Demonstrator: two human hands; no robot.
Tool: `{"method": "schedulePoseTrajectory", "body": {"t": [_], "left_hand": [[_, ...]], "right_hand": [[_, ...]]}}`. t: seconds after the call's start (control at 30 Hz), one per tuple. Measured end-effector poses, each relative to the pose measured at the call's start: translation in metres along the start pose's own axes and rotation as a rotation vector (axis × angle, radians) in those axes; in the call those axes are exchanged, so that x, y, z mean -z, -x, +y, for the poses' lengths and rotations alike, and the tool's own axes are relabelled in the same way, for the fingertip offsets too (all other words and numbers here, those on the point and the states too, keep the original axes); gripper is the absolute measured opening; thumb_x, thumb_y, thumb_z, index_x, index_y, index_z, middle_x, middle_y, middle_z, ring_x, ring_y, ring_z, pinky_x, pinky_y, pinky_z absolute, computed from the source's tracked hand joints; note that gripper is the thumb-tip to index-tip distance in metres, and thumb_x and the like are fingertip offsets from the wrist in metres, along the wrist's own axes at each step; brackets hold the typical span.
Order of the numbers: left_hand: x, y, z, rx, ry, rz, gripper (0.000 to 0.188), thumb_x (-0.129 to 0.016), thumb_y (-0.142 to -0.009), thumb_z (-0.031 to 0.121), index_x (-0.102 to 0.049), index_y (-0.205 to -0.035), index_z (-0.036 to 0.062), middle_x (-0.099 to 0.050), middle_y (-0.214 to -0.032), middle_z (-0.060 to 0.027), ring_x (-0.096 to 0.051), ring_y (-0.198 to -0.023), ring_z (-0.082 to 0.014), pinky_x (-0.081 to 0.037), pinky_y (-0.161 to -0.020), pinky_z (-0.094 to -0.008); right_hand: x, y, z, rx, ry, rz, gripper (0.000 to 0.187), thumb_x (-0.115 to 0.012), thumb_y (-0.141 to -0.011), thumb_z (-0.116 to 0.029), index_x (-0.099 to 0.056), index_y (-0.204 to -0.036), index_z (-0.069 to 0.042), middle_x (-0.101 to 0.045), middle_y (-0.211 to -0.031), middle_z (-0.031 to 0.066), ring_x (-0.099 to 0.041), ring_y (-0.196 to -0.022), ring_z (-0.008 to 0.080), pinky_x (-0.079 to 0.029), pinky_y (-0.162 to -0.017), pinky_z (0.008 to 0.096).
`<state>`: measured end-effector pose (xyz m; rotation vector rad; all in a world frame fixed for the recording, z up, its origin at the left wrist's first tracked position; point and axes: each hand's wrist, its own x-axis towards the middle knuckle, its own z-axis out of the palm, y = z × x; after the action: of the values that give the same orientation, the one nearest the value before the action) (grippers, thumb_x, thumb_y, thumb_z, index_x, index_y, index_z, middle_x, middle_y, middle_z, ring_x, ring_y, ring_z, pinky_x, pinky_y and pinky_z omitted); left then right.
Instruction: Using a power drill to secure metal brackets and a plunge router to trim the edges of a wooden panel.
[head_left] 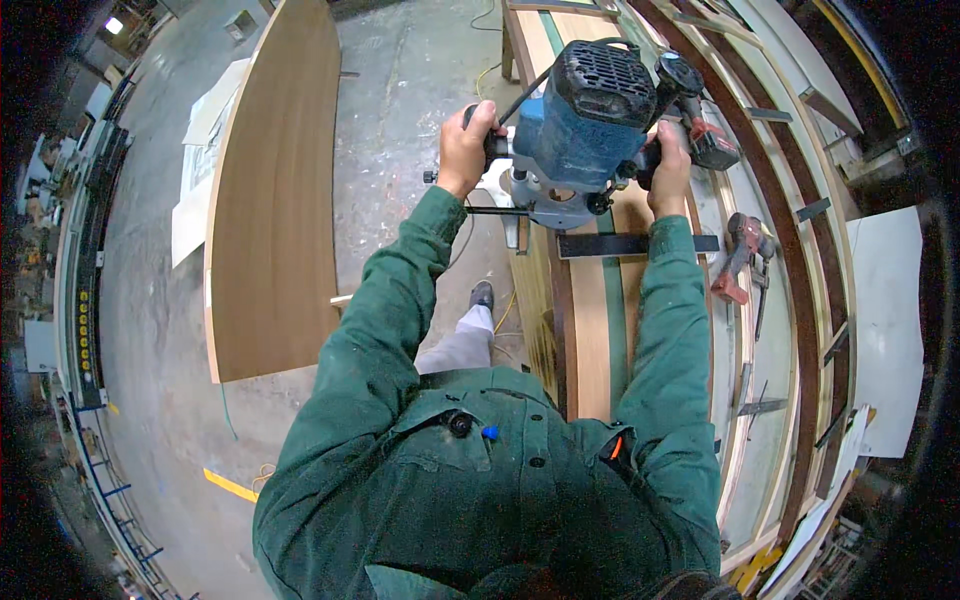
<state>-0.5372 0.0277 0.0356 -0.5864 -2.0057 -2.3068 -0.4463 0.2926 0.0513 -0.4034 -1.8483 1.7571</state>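
A blue and black plunge router (585, 125) stands over a long striped wooden workpiece (590, 340). My left hand (464, 150) is closed round the router's left handle, thumb on top. Its right handle is gripped by my right hand (668, 170). A dark flat bar (630, 245) lies across the workpiece just on the near side of the router base. The router's bit is hidden under its body. A black cord runs off from the motor past my left hand.
On my left stands a large wooden panel (275, 200), with paper sheets (200, 160) behind it. To my right lie a red cordless drill (710, 140), another red power tool (740, 255) and a long wooden frame (800, 290). A yellow cord (507, 310) trails on the floor by my foot.
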Motion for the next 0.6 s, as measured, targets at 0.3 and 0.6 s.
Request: {"method": "schedulePoseTrajectory", "body": {"t": [0.3, 0.6], "left_hand": [[0.004, -0.011, -0.005, 0.056, 0.017, 0.033, 0.041, -0.054, -0.088, 0.038, -0.057, -0.070, 0.0016, -0.060, -0.065, -0.0072, -0.059, -0.065, -0.0143, -0.045, -0.061, -0.0286], [0.001, -0.019, -0.012, 0.002, -0.064, 0.005, 0.035, -0.050, -0.092, 0.034, -0.054, -0.072, 0.0052, -0.054, -0.067, -0.0021, -0.055, -0.065, -0.0129, -0.044, -0.062, -0.0269]], "right_hand": [[-0.008, -0.002, -0.002, 0.084, 0.007, 0.032, 0.044, -0.050, -0.091, -0.044, -0.058, -0.070, -0.007, -0.055, -0.063, 0.0029, -0.049, -0.050, 0.0109, -0.039, -0.047, 0.0250], [-0.006, -0.010, 0.008, 0.012, -0.036, 0.041, 0.047, -0.049, -0.090, -0.047, -0.059, -0.073, -0.005, -0.056, -0.063, 0.0057, -0.052, -0.047, 0.0132, -0.042, -0.041, 0.0258]]}}
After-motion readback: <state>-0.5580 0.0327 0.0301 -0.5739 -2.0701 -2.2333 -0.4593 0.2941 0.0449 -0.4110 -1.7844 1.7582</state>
